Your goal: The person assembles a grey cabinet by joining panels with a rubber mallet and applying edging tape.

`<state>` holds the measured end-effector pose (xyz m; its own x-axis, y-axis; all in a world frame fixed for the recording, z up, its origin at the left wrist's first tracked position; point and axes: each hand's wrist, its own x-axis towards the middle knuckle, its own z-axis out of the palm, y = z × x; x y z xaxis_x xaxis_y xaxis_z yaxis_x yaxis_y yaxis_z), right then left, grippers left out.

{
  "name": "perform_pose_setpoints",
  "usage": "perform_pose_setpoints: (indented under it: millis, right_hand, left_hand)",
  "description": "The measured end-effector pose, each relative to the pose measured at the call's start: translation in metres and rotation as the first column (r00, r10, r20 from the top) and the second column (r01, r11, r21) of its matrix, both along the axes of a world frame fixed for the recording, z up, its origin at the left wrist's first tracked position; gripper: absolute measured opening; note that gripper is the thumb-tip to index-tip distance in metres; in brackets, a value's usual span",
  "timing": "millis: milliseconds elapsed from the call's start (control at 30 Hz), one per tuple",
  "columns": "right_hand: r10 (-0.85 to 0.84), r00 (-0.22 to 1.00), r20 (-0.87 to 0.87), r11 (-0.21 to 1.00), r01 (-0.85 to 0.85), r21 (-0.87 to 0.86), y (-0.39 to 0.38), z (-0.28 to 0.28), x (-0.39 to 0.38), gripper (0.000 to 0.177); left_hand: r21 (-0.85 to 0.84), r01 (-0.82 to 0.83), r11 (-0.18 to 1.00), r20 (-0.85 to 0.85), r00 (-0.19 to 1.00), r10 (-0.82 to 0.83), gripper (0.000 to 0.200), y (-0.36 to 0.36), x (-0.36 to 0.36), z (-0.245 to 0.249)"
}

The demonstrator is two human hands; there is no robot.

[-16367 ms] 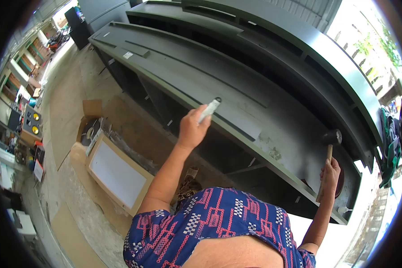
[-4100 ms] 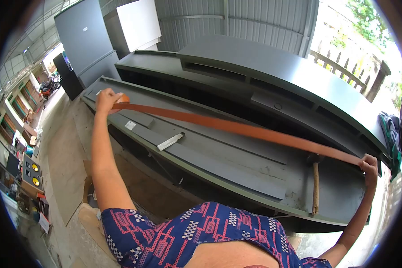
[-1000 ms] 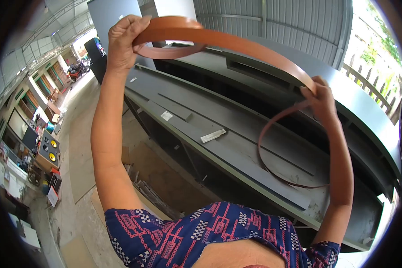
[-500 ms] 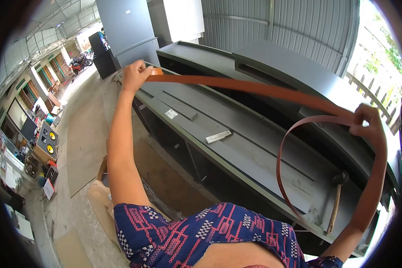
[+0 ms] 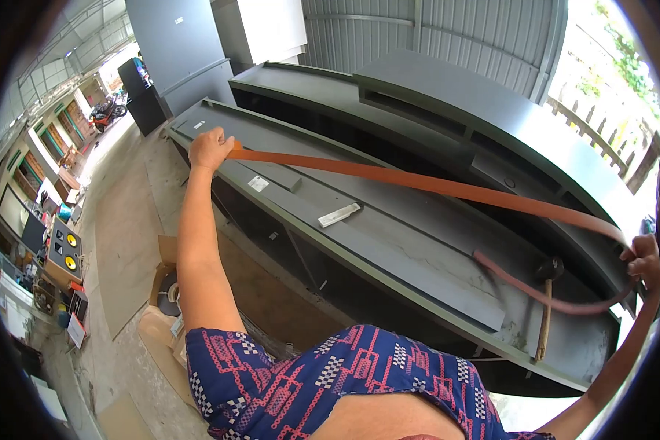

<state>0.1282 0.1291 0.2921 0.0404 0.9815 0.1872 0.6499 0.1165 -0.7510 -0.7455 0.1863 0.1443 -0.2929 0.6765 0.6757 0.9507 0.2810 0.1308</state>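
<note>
A long reddish-brown strip (image 5: 418, 182) is stretched above a grey cabinet (image 5: 389, 253) lying in front of me. My left hand (image 5: 211, 149) is closed around one end, over the cabinet's far left part. At the far right, my right hand (image 5: 644, 262) is closed on the strip near its other end. From there the loose tail curls back over the cabinet and passes across the handle of a mallet (image 5: 545, 308). A box cutter or similar pale-handled tool (image 5: 339, 215) lies on the cabinet's surface below the strip.
More grey cabinet pieces (image 5: 447, 77) lie behind, near a corrugated metal wall (image 5: 433, 33). Tall cabinets (image 5: 176, 44) stand at the back left. On the floor to the left are an open cardboard box (image 5: 167, 253) with a roll inside and a speaker (image 5: 62, 251).
My right hand has moved right and downward, drawing the strip longer. The loop of its tail has opened into a low curve. My left hand sits slightly lower in view.
</note>
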Motion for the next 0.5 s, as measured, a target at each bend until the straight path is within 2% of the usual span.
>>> perform_pose_setpoints:
  millis: [200,367,500]
  right_hand:
    - [-0.267,0.96,0.083,0.933,0.236,0.273,-0.023,-0.006,0.106,0.024]
    - [-0.395,0.907,0.149,0.879,0.326,0.348,-0.039,-0.008,0.159,0.023]
    - [-0.412,0.892,0.186,0.87,0.324,0.372,-0.041,-0.009,0.179,0.022]
  left_hand:
    - [-0.035,0.048,0.998,0.034,0.998,-0.047,0.032,0.027,0.009,-0.019]
    - [-0.056,0.147,0.988,0.024,0.989,-0.146,0.033,0.054,0.03,-0.02]
    - [-0.052,0.244,0.968,0.016,0.97,-0.243,0.033,0.072,0.052,-0.024]
